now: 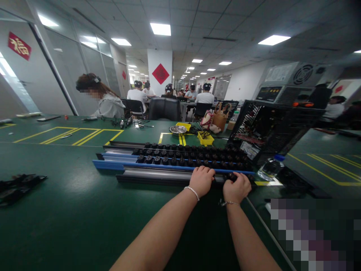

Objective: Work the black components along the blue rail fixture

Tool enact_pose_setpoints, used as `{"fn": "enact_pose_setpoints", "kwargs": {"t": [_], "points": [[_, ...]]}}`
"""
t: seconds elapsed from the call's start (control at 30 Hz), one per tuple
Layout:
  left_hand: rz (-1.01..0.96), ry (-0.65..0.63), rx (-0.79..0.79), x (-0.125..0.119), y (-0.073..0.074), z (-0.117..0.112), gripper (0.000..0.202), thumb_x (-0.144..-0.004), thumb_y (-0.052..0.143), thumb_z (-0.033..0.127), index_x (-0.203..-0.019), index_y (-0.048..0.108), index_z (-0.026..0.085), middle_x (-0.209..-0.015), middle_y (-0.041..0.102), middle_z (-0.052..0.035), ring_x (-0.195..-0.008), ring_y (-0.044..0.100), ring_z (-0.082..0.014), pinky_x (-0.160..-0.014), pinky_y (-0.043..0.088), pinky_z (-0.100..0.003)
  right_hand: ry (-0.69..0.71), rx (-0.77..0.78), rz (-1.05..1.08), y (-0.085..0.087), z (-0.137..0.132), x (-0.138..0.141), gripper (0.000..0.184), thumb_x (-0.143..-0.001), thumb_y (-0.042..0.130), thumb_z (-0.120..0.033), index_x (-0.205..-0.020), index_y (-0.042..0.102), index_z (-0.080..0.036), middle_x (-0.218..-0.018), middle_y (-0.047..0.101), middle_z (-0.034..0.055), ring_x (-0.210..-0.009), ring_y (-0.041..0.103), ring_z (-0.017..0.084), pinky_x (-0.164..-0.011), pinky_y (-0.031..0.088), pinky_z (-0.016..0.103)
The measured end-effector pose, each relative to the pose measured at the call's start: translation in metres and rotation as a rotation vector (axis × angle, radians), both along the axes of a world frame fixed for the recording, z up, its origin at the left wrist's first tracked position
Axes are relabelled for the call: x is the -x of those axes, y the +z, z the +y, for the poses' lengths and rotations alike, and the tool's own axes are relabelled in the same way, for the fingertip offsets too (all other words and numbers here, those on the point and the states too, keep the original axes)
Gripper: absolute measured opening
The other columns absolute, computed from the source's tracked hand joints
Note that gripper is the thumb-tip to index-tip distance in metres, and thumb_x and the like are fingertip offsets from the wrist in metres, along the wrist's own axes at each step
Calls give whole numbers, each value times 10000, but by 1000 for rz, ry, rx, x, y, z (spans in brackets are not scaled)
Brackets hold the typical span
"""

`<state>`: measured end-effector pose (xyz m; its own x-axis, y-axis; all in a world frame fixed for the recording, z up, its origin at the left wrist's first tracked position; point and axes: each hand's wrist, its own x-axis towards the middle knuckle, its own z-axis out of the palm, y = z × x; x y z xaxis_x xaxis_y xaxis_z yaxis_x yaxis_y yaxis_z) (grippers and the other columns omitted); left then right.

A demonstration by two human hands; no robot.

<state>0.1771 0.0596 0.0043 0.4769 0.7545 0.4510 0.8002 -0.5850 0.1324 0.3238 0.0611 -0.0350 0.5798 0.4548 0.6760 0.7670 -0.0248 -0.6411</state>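
My left hand [201, 181] curls over the nearest long black rail [155, 174], which has a silvery inner channel. Its fingertips are hidden, and I cannot tell just what they close on. Beside it, my right hand [237, 187] is closed around a small black socket-like module [231, 176] at the right part of the same rail. Just beyond lie several parallel rails, among them a blue-edged rail [108, 165]. Rows of black round-topped modules [165, 160] sit along these.
An open computer case [270, 128] stands at right, with a water bottle [271, 167] before it. Behind the rails are a metal dish [178, 129] and a yellow bin [205, 138]. Black parts [21, 186] lie far left. A person [103, 96] sits across the table.
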Motion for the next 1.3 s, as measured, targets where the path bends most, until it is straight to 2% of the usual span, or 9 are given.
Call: {"fn": "enact_pose_setpoints", "kwargs": {"t": [1.3], "points": [[7,-7,-32,51,1,-4,125,-893,472,270,-1001,519,229,-1037,600,-13,-1033,462,-186,-882,355,-347,-5,28,24,5,-3,2,357,-594,453,-115,-912,605,-170,-1144,527,130,-1145,421,296,-975,298,483]]}}
